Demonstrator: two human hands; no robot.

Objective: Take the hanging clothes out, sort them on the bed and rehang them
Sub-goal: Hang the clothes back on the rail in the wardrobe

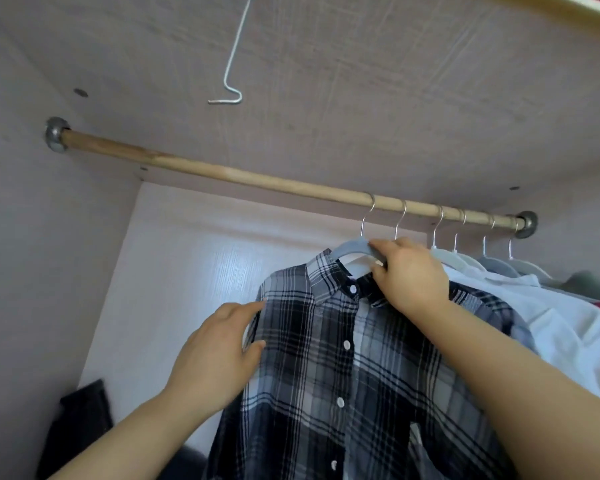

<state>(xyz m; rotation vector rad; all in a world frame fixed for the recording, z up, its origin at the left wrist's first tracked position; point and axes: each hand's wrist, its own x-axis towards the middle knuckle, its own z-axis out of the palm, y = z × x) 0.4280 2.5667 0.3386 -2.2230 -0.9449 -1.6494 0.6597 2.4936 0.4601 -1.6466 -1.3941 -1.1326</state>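
Plaid shirt [326,358] hangs on its grey hanger [349,249] from the rod [222,172], right hand [407,275] gripping the hanger, left hand [219,355] loose-fingered against its shoulder; removal judged in hand, next requiring the hook lifted clear.

Wardrobe interior in pale wood-grain board: top panel [361,98], left side wall [32,271]; glossy back panel [187,265] catching soft light; wooden rail [222,170] running side to side between round metal sockets [57,134]; white wire hook [224,101] hanging from above; dark bundle [84,410] low at left.
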